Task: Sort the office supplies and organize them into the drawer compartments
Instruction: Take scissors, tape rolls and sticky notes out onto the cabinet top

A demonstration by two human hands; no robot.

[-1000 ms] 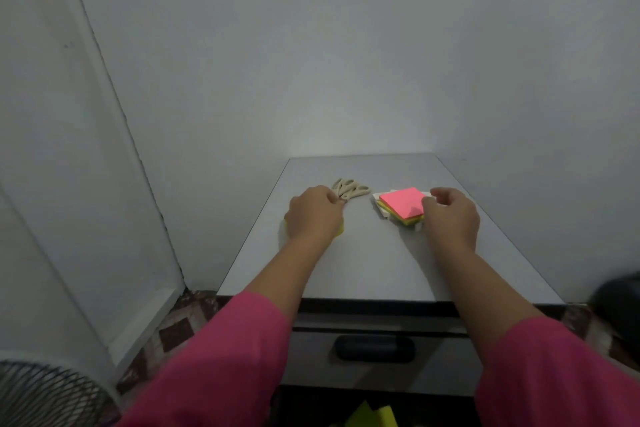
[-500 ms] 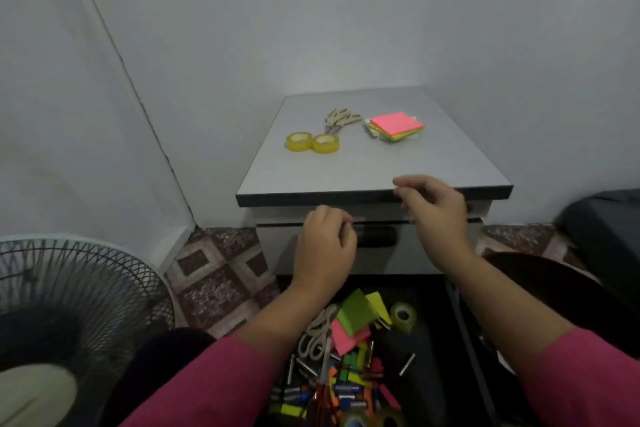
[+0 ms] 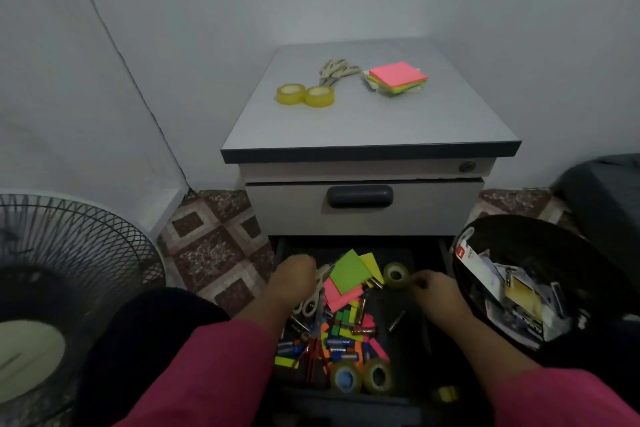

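Both hands reach down into the open bottom drawer (image 3: 419, 253) of a small grey cabinet (image 3: 367, 121). Her left hand (image 3: 294, 282), at the drawer's left side, lies back-up over a pair of scissors (image 3: 313, 302) with pale handles; its fingers are hidden under the hand, so I cannot tell whether they grip anything. Her right hand (image 3: 433, 288) has its fingers curled, the tips touching a yellowish tape roll (image 3: 396, 274) near the drawer's back right; whether the roll is actually pinched is unclear. Between the two hands lie loose sticky notes: a green square (image 3: 349, 270), a yellow one (image 3: 373, 265) behind it and pink ones (image 3: 341, 296) beneath. Closer to the camera the drawer holds a jumble of small coloured tabs and batteries (image 3: 341, 333), orange-handled scissors (image 3: 311, 350), and two more tape rolls (image 3: 360, 376) side by side at the front edge. No dividers are discernible in the dim drawer. On the cabinet top sit two yellow tape rolls (image 3: 305, 95) touching each other, a bundle of beige rubber bands (image 3: 337, 69) just behind them, and a stack of sticky notes (image 3: 397, 77) with pink on top, to the right. The drawer above (image 3: 360, 206) is closed. A floor fan (image 3: 69, 274) stands at the left, and a black bin (image 3: 526, 274) full of paper scraps sits at the right, beside the drawer.
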